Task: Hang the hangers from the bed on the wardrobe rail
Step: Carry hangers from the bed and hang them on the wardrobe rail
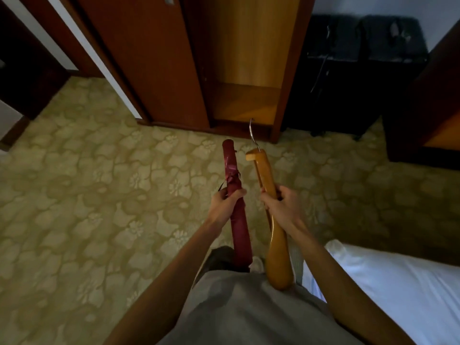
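My left hand [225,204] grips a dark red padded hanger [237,220] with a ribbon bow near its far end. My right hand [281,207] grips a light wooden hanger [272,245] seen edge-on, its metal hook [252,131] pointing toward the wardrobe. Both hangers are held side by side in front of my body. The open wardrobe [245,70] stands straight ahead with its light wooden inside showing; its rail is out of view. The white bed [398,282] lies at my lower right.
A patterned green carpet [99,195] covers the floor between me and the wardrobe. The wardrobe's door [149,58] stands open at the left. A dark cabinet [356,70] sits right of the wardrobe, and dark furniture [428,120] stands at the far right.
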`<state>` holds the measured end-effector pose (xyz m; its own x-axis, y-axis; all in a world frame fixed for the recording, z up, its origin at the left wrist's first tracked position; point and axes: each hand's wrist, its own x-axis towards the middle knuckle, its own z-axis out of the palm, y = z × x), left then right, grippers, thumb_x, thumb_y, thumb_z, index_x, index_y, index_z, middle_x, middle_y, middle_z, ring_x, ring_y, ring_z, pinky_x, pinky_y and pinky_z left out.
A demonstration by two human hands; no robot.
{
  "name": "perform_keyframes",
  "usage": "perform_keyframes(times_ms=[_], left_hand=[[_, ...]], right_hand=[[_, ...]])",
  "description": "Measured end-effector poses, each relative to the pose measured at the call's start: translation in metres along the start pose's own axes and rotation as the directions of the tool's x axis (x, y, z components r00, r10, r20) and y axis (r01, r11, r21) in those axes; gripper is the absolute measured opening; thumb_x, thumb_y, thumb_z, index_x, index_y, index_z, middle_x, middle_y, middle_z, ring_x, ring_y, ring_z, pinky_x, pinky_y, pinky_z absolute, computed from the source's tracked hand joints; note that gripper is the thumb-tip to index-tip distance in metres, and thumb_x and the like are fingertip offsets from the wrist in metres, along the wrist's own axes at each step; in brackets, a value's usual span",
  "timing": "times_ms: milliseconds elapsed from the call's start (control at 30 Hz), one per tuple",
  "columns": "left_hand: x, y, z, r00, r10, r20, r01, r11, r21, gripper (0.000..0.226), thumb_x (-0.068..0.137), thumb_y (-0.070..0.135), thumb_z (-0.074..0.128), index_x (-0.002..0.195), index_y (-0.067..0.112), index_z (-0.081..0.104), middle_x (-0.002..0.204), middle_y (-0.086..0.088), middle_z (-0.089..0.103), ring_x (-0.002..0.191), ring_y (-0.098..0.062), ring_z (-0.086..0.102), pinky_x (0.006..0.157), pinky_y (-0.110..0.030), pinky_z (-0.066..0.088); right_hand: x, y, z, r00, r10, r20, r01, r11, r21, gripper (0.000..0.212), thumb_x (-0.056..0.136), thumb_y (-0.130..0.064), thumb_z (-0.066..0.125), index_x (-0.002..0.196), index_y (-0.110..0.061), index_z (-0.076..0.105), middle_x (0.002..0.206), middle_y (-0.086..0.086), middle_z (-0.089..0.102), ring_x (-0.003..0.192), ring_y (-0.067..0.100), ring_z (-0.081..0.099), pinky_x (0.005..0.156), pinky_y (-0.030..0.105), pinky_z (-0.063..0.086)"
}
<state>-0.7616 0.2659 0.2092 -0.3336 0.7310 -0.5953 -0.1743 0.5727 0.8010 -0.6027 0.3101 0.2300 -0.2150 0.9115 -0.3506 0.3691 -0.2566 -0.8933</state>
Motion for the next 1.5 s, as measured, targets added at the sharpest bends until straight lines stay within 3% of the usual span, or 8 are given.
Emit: perform_keyframes(times_ms=[100,400,767,900,1100,1200,1433,1500], left_hand=[[0.048,0.036,-0.003,1.0,0.009,-0.015,-0.009,1.0,-0.018,0.02,0.09,0.029,0.072,0.097,0.011,0.069,0.085,-0.007,0.069,0.074,-0.017,0.065,0.066,-0.028,0.054],[0.224,0.153,-0.03,0.998,0.055,-0.006,-0.055,0.994,-0.091,0.032,0.089,0.031,0.073,0.104,0.003,0.07,0.084,-0.007,0.067,0.072,-0.016,0.064,0.061,-0.024,0.052],[0.399,0.327,-0.066,0.993,0.095,0.07,-0.089,0.993,-0.078,0.019,0.088,0.033,0.074,0.097,0.017,0.073,0.078,0.005,0.073,0.073,-0.011,0.069,0.062,-0.022,0.05],[0.448,0.392,-0.066,0.981,0.147,0.125,-0.137,0.987,-0.089,0.01,0.091,0.026,0.072,0.095,0.017,0.074,0.077,0.007,0.073,0.063,-0.001,0.069,0.056,-0.015,0.051],[0.51,0.503,-0.052,0.957,0.237,0.167,-0.223,0.97,-0.099,0.008,0.091,0.028,0.071,0.093,0.02,0.072,0.074,0.012,0.074,0.069,-0.006,0.072,0.064,-0.024,0.056],[0.54,0.576,-0.043,0.931,0.307,0.199,-0.293,0.951,-0.098,0.02,0.088,0.03,0.073,0.099,0.013,0.072,0.083,0.001,0.071,0.073,-0.016,0.069,0.066,-0.029,0.054],[0.578,0.754,-0.029,0.811,0.521,0.266,-0.519,0.851,-0.086,0.025,0.089,0.038,0.071,0.096,0.015,0.072,0.073,0.008,0.073,0.068,-0.01,0.07,0.066,-0.027,0.051],[0.583,0.804,-0.028,0.78,0.569,0.26,-0.562,0.82,-0.107,0.033,0.086,0.042,0.073,0.103,0.013,0.073,0.081,0.005,0.077,0.074,-0.013,0.075,0.072,-0.033,0.056]], right_hand=[[0.056,-0.03,0.005,1.0,-0.006,0.003,0.005,1.0,0.028,0.016,0.088,-0.027,0.071,0.089,-0.011,0.071,0.067,0.003,0.062,0.059,0.018,0.055,0.059,0.034,0.049],[0.257,-0.127,0.044,0.997,-0.072,0.029,0.072,0.997,-0.006,0.009,0.091,-0.02,0.069,0.093,-0.012,0.071,0.066,0.004,0.058,0.058,0.014,0.052,0.048,0.015,0.044],[0.45,-0.249,0.079,0.993,-0.084,-0.082,0.081,0.996,-0.037,0.002,0.089,-0.019,0.07,0.09,-0.021,0.071,0.064,-0.005,0.061,0.055,0.001,0.055,0.057,0.018,0.045],[0.51,-0.29,0.075,0.989,-0.084,-0.124,0.084,0.996,-0.011,0.004,0.089,-0.023,0.071,0.091,-0.02,0.072,0.064,-0.004,0.062,0.061,0.006,0.059,0.065,0.026,0.049],[0.589,-0.373,0.053,0.98,-0.112,-0.165,0.127,0.988,0.085,0.007,0.092,-0.026,0.068,0.088,-0.021,0.07,0.072,-0.002,0.062,0.074,0.013,0.061,0.069,0.026,0.043],[0.634,-0.426,0.035,0.968,-0.168,-0.189,0.186,0.979,0.082,0.016,0.093,-0.028,0.067,0.078,-0.021,0.067,0.07,-0.002,0.061,0.072,0.012,0.06,0.067,0.025,0.039],[0.713,-0.561,-0.011,0.909,-0.351,-0.223,0.373,0.926,0.063,0.034,0.093,-0.029,0.068,0.061,-0.022,0.056,0.067,0.0,0.06,0.063,0.011,0.057,0.063,0.025,0.042],[0.734,-0.6,-0.019,0.877,-0.408,-0.254,0.436,0.898,0.059,0.035,0.091,-0.027,0.069,0.058,-0.023,0.057,0.066,0.0,0.061,0.06,0.008,0.058,0.059,0.021,0.045]])
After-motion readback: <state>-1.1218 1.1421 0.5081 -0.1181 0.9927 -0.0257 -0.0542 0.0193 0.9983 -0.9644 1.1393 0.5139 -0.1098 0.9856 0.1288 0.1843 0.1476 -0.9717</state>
